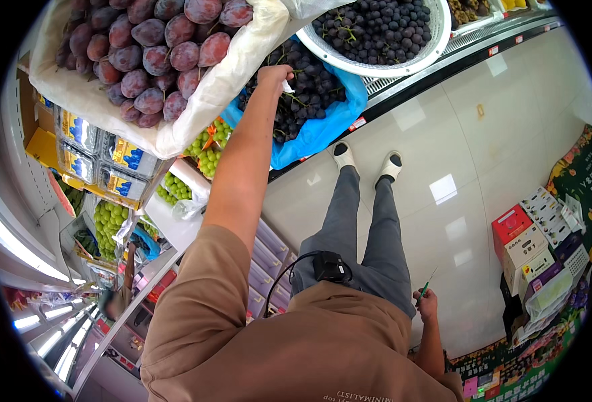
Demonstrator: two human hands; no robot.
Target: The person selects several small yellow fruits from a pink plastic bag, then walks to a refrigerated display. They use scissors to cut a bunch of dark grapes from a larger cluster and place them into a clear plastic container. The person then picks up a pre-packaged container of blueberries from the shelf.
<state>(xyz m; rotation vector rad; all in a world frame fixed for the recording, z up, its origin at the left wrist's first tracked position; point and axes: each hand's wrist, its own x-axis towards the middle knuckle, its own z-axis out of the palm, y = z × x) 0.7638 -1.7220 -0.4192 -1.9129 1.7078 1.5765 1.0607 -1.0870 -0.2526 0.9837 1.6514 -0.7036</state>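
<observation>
My left hand (275, 75) reaches over dark grapes (308, 93) in a blue plastic liner (303, 153), its fingers closed on a small crumpled white piece (288, 87), perhaps tissue. Whether it also grips a grape stem is hidden. Low at my right side, my right hand (426, 304) holds a slim green-handled tool (423, 292) with a thin pointed metal end; its exact kind cannot be told. Left of my left forearm lie plums (150, 60) in a box lined with white sheeting (175, 133). Beyond the blue liner, more dark grapes (376, 30) fill a white plastic basket (439, 37).
Stacked clear fruit packs (120, 156) and green grapes (178, 186) stand at the left, beside a mirror-like panel (125, 296). The display's black edge (457, 70) runs past my feet. Cartons (527, 251) stand on the tiled floor (442, 151) at the right.
</observation>
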